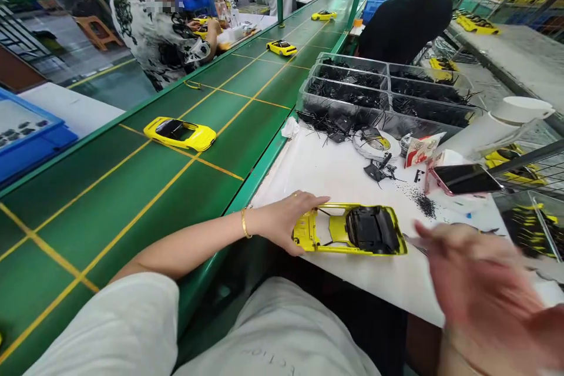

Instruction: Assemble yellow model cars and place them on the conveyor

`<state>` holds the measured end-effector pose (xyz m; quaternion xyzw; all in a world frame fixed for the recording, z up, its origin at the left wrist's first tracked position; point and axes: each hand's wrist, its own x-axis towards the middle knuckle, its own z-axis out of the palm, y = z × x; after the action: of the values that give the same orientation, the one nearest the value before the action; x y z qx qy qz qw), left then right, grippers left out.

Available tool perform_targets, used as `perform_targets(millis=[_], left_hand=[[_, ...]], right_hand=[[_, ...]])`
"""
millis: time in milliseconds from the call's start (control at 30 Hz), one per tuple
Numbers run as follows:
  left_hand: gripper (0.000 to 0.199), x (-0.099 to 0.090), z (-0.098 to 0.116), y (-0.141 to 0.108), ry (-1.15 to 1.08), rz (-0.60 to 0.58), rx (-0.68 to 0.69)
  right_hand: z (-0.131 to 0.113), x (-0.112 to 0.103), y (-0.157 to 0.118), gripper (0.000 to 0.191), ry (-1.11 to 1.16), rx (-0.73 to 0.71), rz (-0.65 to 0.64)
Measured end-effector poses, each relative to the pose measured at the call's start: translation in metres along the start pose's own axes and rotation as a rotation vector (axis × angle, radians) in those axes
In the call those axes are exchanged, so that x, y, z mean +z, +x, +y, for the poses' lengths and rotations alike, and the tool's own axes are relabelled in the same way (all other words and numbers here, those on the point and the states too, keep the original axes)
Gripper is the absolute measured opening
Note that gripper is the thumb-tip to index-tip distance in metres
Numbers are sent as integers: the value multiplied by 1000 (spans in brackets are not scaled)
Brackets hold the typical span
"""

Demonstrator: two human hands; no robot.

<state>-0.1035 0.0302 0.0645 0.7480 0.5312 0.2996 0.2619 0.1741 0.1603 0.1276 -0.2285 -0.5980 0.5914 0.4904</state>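
My left hand (282, 224) grasps the end of a glossy yellow plastic model car body (308, 229), with my fingers curled over its rim. The body lies open side up at the near edge of a white-covered workbench (335, 179), and a black plastic interior piece (372, 230) sits in its far half. A firm, even hold at the rim should keep the body from sliding, while gentle pressure suits its thin yellow frame. My right hand (480, 288) is blurred just beside the body, so I cannot tell whether it is clenched, open or holding anything. A thin grey metal strip (414, 243) shows near it.

Beyond the body, a scatter of fine black granules (425, 205) and a small black wired part (379, 170) lie near my working space. A pink-cased smartphone (465, 179) sits just right of the granules. Farther off stands a clear plastic compartment tray (352, 63) full of black wires. To my left, a green conveyor belt (101, 200) carries a yellow model car (180, 134).
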Motion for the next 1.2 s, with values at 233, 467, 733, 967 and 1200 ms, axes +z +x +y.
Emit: perform_targets(millis=[233,467,733,967,1200], left_hand=[[109,22,-22,1,-479,404,-136],[65,36,-23,-1,-709,422,-266],[63,34,-19,-2,-648,423,-255],[66,36,-21,-4,-593,428,-195],[61,36,-18,-5,-553,441,-117]], right_hand=[[62,55,16,42,271,318,-266],[73,54,9,31,206,381,-265],[74,55,7,30,189,389,-260],[75,53,0,31,220,348,-274],[75,53,-7,32,211,308,-287]])
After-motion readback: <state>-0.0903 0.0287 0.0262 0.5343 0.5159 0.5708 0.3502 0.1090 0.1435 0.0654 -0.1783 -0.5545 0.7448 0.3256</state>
